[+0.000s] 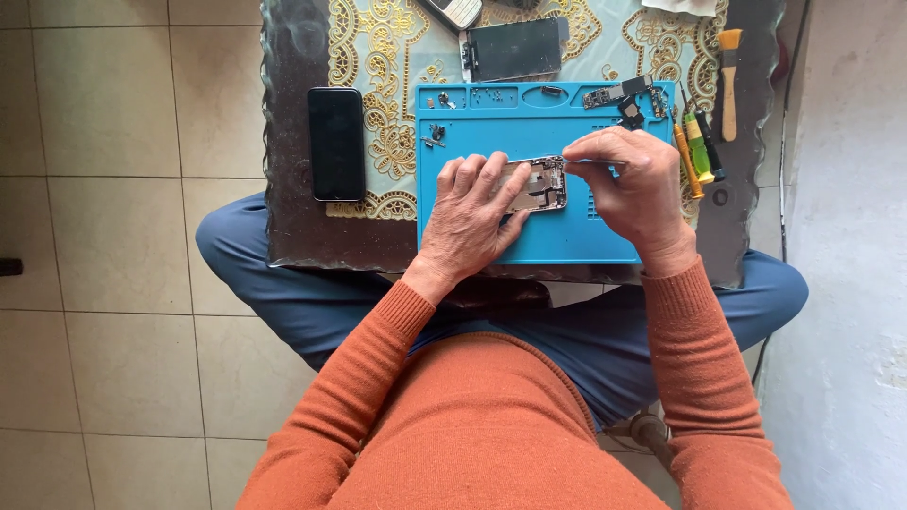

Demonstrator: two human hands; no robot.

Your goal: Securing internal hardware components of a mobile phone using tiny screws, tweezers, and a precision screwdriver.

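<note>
I see my left hand (pixel 470 222) holding the opened phone (pixel 535 184) flat on the blue mat (pixel 557 236). The phone's long side runs left to right. My right hand (pixel 635 184) pinches a thin tool (pixel 597 162) at the phone's right end.

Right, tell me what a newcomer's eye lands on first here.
First the opened phone at the middle of the blue mat, pinned by the left hand while the right hand works a thin metal tool into its top edge. Next, the black phone lying face up left of the mat, and the screwdrivers with a wooden brush along the right side.
</note>
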